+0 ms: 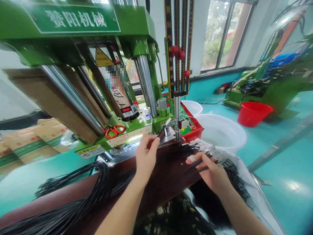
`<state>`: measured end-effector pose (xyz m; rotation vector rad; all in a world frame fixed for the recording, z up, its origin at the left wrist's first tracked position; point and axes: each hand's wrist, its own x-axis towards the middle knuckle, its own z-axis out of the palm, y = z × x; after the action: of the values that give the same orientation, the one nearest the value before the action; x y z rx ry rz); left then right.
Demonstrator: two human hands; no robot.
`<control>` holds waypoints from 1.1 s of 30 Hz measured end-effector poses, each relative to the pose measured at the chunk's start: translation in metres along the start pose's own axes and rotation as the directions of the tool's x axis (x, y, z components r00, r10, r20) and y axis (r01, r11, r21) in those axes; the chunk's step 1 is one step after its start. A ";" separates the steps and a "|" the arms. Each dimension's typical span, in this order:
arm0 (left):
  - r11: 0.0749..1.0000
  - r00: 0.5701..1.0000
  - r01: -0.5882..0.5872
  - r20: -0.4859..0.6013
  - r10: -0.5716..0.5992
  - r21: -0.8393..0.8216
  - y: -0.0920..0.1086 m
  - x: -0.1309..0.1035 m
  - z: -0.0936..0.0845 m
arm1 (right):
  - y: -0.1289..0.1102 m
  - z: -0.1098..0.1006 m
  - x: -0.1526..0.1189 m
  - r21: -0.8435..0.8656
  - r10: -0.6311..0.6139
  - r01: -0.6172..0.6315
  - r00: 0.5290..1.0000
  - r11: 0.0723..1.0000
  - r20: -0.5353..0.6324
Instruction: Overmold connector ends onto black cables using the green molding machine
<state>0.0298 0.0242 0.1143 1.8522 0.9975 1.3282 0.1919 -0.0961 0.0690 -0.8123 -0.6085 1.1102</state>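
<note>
My left hand (pixel 148 153) is raised at the front edge of the green press, its thumb and fingertips pinched together. A short dark piece with a pale tip shows just beyond the fingertips; whether they grip it I cannot tell. My right hand (pixel 211 171), with a white wrap on one finger, is closed around slender black pieces (pixel 197 167), blurred and partly hidden. Below both hands lies the dark red tabletop (pixel 168 178). A bundle of black cables (pixel 102 176) is looped at its left. More black cable ends (pixel 187 148) lie between my hands and the metal plate.
The green press (pixel 137 24) rises ahead with steel columns. Orange-handled scissors (pixel 114 131) lie on its base. At right are a white sheet with black moulded parts (pixel 232 173), a large white tub (pixel 220 130) and a red bucket (pixel 254 114). Another person stands behind the press.
</note>
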 end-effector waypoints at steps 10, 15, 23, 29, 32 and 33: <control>0.671 0.313 0.722 0.945 -0.095 -0.171 -0.013 -0.068 0.031 | -0.002 -0.006 -0.003 -0.314 0.007 0.052 0.983 0.948 0.184; 0.497 0.265 0.853 0.951 -0.157 -0.155 -0.005 -0.105 0.014 | 0.026 0.006 -0.013 -0.332 0.239 -0.100 0.880 0.938 0.409; 0.431 0.441 0.864 0.805 -0.397 -0.260 0.000 -0.121 0.036 | 0.019 0.008 0.004 -0.093 0.294 -0.279 0.922 0.956 0.254; 0.623 0.432 0.776 0.805 -0.406 -0.102 0.002 -0.120 0.052 | -0.026 0.003 0.008 -0.649 0.214 0.172 0.855 0.741 0.472; 0.715 0.473 0.697 0.790 -0.391 -0.063 -0.005 -0.123 0.056 | -0.026 0.001 -0.002 -0.776 0.298 0.208 0.840 0.595 0.454; 0.748 0.493 0.661 0.782 -0.381 -0.053 -0.008 -0.124 0.058 | -0.022 -0.002 -0.004 -0.791 0.326 0.190 0.836 0.582 0.441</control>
<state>0.0586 -0.0819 0.0332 1.3887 0.7152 0.2562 0.2039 -0.1049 0.0856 -1.3263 -1.6960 1.1229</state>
